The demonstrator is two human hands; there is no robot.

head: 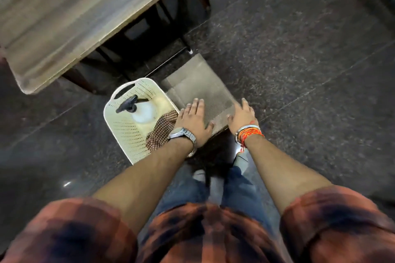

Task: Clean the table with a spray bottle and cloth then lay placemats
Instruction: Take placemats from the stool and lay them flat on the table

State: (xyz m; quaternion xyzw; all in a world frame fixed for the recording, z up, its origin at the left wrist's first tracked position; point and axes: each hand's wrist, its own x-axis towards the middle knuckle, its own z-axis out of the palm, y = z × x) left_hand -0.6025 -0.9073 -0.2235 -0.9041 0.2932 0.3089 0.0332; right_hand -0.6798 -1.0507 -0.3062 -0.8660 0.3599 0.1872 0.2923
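Note:
A stack of grey-brown woven placemats (198, 89) lies on the dark floor beside a cream perforated basket (126, 132). In the basket are a white spray bottle (143, 113) with a black trigger head and a brown checked cloth (161, 132). My left hand (195, 123) lies flat on the near left part of the placemats, fingers spread. At the near right edge of the stack my right hand (242, 116) rests with fingers apart; whether it grips the edge is unclear. The wooden table (70, 13) fills the upper left.
Dark chair frames (149, 34) stand under the table's edge. The floor is dark speckled stone, open to the right and far side. My legs in jeans are directly below the placemats.

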